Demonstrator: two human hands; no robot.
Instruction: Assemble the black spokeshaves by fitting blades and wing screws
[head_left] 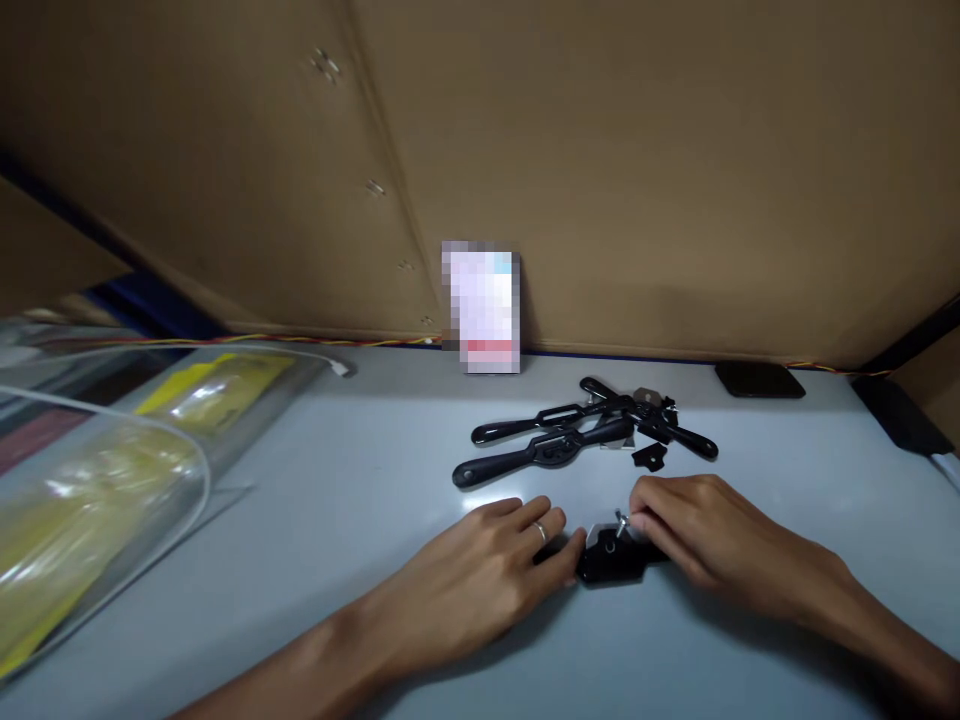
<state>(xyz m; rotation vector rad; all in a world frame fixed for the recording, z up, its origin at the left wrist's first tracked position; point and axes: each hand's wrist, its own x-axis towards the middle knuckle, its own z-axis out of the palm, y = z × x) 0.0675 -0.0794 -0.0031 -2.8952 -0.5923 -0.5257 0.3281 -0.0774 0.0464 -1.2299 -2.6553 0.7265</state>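
Note:
A small black metal tool body (611,558) with a silver thumbscrew (621,520) lies on the pale table (360,480) between my hands. My left hand (487,570), a ring on one finger, lies over its left end with fingers curled against it. My right hand (697,535) pinches the thumbscrew with its fingertips. Just behind lies a pile of black two-handled tools (570,440) and a small loose black plate (649,457).
A clear plastic bag with yellow contents (97,480) lies at the left. A cardboard wall (600,170) stands along the table's back, with a blurred card (486,310) leaning on it. A dark flat object (759,379) lies at the back right.

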